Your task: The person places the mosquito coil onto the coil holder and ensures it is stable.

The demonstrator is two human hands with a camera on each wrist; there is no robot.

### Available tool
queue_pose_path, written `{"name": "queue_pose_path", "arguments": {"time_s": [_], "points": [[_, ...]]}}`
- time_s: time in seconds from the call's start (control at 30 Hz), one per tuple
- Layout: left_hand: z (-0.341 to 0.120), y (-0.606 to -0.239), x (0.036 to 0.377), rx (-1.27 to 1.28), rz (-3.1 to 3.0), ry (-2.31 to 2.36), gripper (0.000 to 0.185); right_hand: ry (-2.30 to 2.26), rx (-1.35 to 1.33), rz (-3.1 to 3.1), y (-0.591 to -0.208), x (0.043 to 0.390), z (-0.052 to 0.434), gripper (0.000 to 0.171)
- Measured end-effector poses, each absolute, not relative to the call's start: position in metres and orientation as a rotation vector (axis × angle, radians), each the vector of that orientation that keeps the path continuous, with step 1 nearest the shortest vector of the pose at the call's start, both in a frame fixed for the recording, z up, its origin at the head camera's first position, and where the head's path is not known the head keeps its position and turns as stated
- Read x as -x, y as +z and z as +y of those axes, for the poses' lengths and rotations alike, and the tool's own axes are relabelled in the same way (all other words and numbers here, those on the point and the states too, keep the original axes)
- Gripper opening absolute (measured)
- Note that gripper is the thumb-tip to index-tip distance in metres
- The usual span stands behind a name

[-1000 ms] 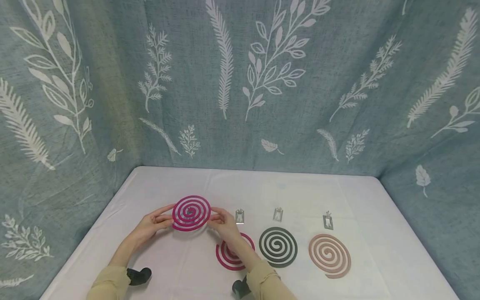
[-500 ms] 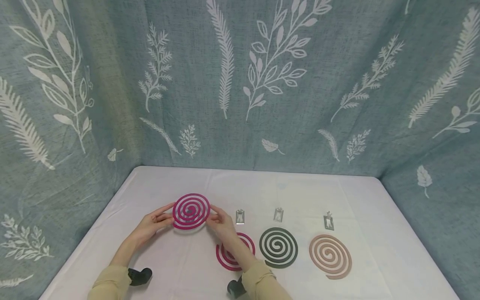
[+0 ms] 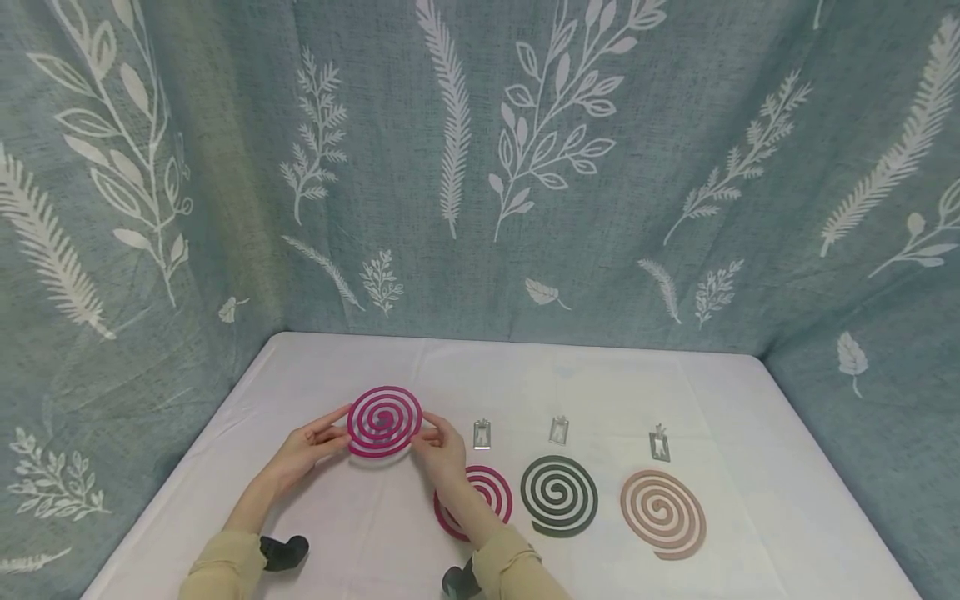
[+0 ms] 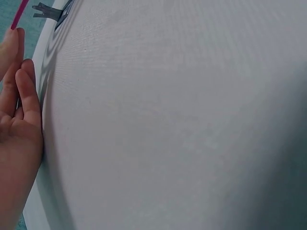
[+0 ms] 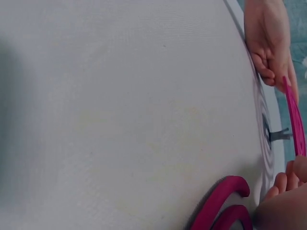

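Item: magenta flat spiral coil (image 3: 384, 420), thin and brittle-looking, held tilted above the white cloth-covered table (image 3: 360, 533), clear of the surface. All places below are given relative to this coil.

Left of it: the left hand (image 3: 300, 454), fingertips pinching the coil's left rim, fingers long and only lightly curled; the beige sleeve (image 3: 221, 567) trails toward the near table edge, with a small black wrist-mounted device (image 3: 283, 552) beside it. The left wrist view shows the hand (image 4: 17, 120) near the table edge with a sliver of the magenta rim (image 4: 21, 14) above the fingertips.

Right of it: the right hand (image 3: 441, 454), thumb and fingers pinching the coil's right rim; the right wrist view shows the rim (image 5: 295, 120) edge-on between the two hands.

Further right, lying flat on the table in a row: a second magenta spiral coil (image 3: 487, 496), partly covered by the right forearm; a dark green spiral coil (image 3: 559, 495); a pale brown spiral coil (image 3: 663, 512). Behind each lies a small silver metal stand (image 3: 482, 434), (image 3: 558, 430), (image 3: 658, 443).

Surround: teal curtain with white leaf print (image 3: 480, 167) behind the table.

Handling note, as a judgement: the coil looks fragile, so a light, even pinch at opposite rims seems right, with no twisting and no pressure on the inner turns. Keeping both hands level should stop the spiral sagging or snapping.
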State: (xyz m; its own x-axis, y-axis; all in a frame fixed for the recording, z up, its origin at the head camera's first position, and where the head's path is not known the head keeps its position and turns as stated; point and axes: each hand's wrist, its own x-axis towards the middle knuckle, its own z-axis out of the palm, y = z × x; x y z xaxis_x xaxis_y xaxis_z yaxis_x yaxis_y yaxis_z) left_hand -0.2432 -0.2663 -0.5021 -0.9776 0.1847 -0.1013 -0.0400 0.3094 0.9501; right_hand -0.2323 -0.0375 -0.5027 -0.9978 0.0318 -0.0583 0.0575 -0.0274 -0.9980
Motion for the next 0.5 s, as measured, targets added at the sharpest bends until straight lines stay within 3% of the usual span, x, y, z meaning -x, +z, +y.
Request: {"name": "queue_pose_path", "arguments": {"time_s": [0.5], "points": [[-0.2607, -0.4975, 0.2417, -0.074, 2.358, 1.844, 0.062, -2.146, -0.021, 2.183, -0.5044, 0.2376, -0.0348, 0.043]]}}
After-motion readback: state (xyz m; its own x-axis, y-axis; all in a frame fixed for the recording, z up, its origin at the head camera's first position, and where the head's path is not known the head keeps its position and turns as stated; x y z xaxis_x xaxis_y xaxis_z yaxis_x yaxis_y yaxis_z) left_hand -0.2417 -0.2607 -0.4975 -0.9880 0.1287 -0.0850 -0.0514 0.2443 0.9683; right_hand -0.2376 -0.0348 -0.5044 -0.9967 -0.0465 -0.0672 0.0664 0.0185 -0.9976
